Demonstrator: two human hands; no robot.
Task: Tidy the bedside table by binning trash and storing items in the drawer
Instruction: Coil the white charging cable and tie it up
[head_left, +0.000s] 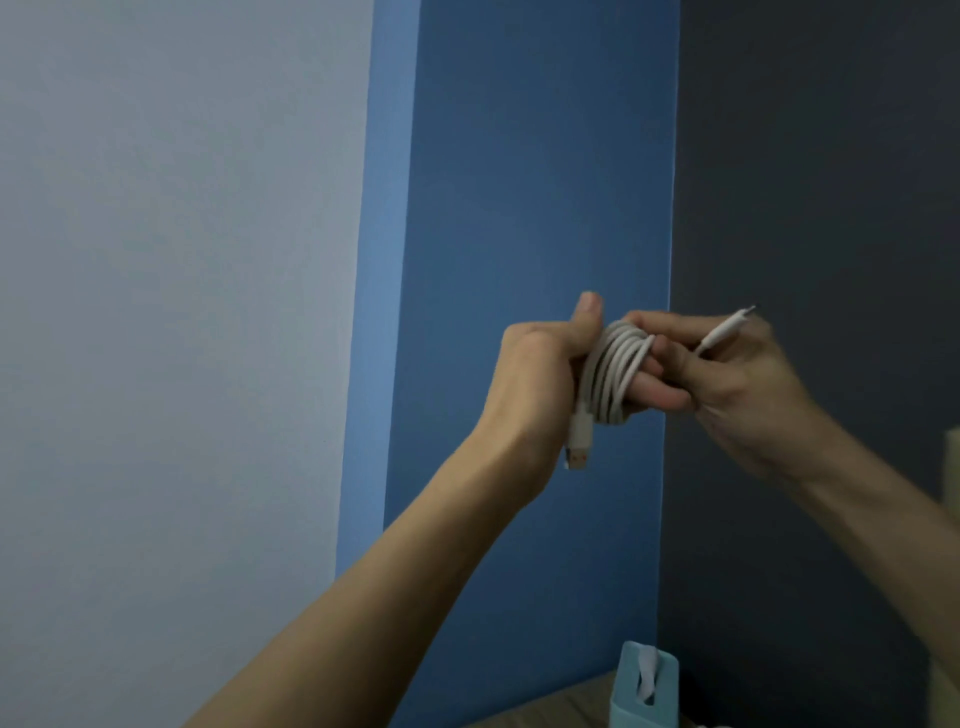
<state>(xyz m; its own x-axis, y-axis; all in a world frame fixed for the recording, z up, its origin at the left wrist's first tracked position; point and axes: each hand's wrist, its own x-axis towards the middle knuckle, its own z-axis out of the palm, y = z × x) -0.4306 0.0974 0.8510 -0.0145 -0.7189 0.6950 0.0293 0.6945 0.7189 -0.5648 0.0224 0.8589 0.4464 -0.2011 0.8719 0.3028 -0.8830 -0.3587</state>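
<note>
A white charging cable (613, 374) is wound in several loops around the fingers of my left hand (540, 374), held up in front of the blue wall. Its USB plug (575, 454) hangs below that hand. My right hand (727, 374) pinches the cable's free end, whose small connector (737, 317) sticks up to the right. Both hands are raised well above the table. The drawer and any bin are out of view.
A light blue tissue box (631, 686) with a white tissue poking out stands on the wooden bedside table (561, 706) at the bottom edge. Pale grey, blue and dark grey wall panels fill the background.
</note>
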